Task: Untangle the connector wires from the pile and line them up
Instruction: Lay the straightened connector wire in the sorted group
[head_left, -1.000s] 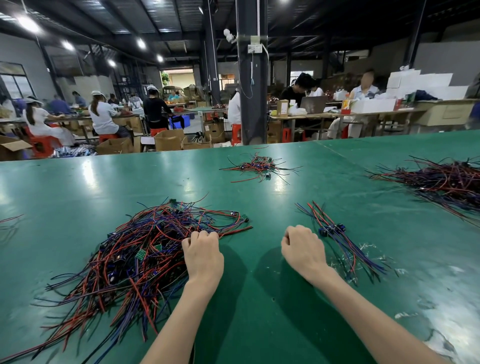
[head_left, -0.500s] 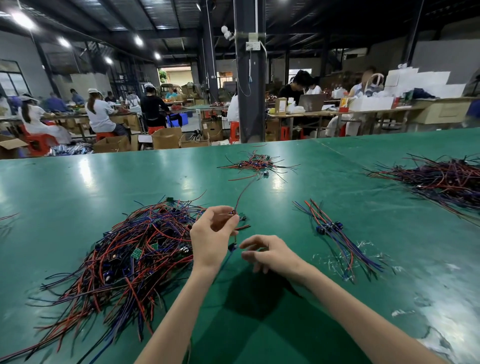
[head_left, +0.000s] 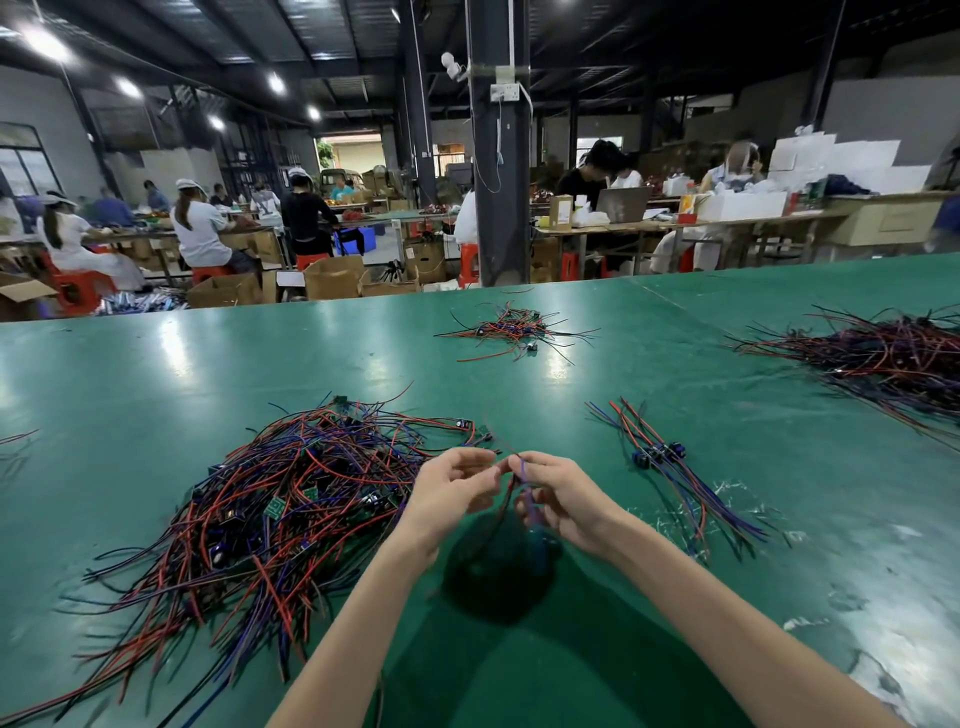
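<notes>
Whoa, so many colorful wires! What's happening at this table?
A person is sorting wires on a green table. The left hand and the right hand pinch one connector wire held up over the table, beside the big tangled pile on the left. A few sorted wires lie lined up on the right. Two more piles sit farther away.

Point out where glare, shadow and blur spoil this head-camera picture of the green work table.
Head view: ceiling lamps throw white glare patches on the table; head view: a dark shadow pools under the left hand and right hand; head view: the wire they pinch is smeared by motion; head view: the far right pile looks soft.
</notes>
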